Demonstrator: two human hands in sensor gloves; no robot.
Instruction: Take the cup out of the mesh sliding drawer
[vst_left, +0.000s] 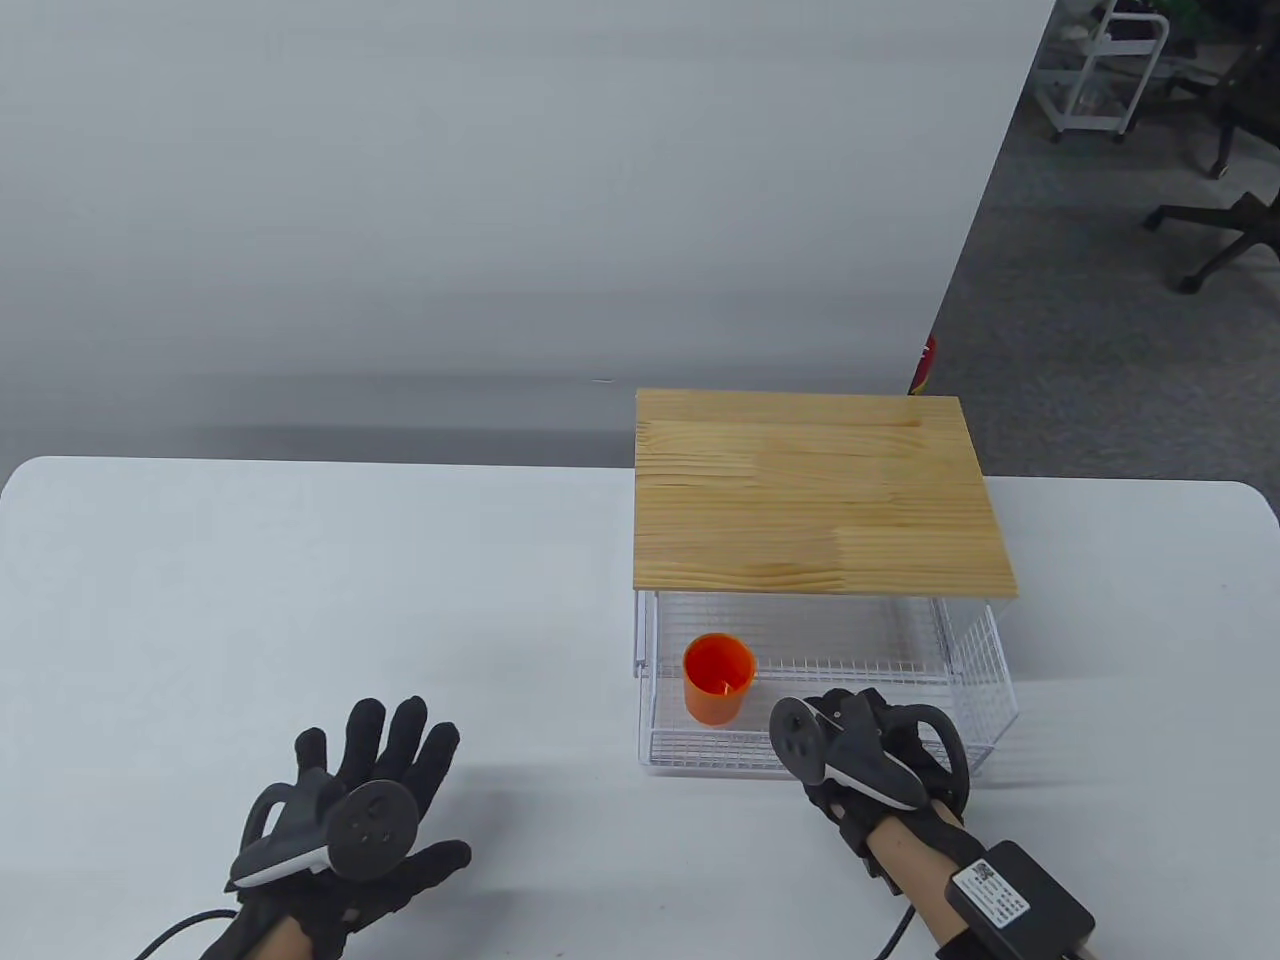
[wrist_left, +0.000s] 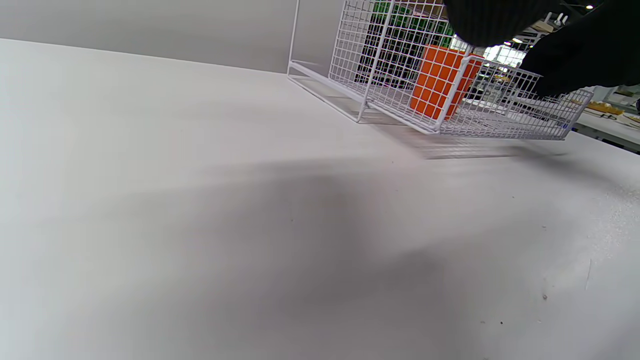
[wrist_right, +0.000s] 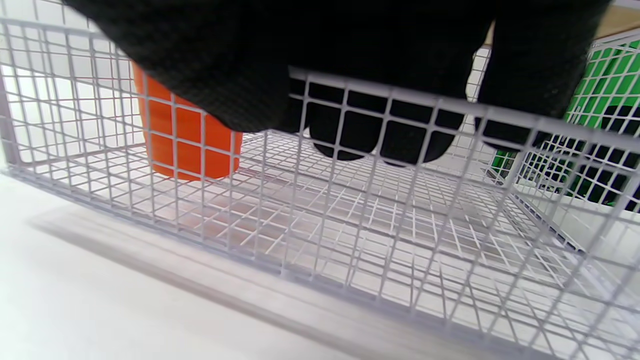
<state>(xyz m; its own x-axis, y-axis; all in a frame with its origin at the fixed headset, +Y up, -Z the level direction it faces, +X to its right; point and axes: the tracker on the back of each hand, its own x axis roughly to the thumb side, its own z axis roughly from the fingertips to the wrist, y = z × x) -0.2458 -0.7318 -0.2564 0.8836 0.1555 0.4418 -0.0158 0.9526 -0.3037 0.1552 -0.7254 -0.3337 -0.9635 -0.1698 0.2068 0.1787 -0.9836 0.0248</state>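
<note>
Orange cup (vst_left: 718, 690) stands upright in pulled-out mesh drawer (vst_left: 960, 640), front-left corner. My right hand (vst_left: 860, 755) hooks fingers (wrist_right: 380, 135) over drawer's front rim, gripping it. My left hand (vst_left: 365, 810) rests spread flat on white table (vst_left: 300, 600).

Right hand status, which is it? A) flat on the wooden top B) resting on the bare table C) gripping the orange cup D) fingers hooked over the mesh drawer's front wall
D: the right hand has its fingers curled over the mesh drawer's front wall, apart from the orange cup.
</note>
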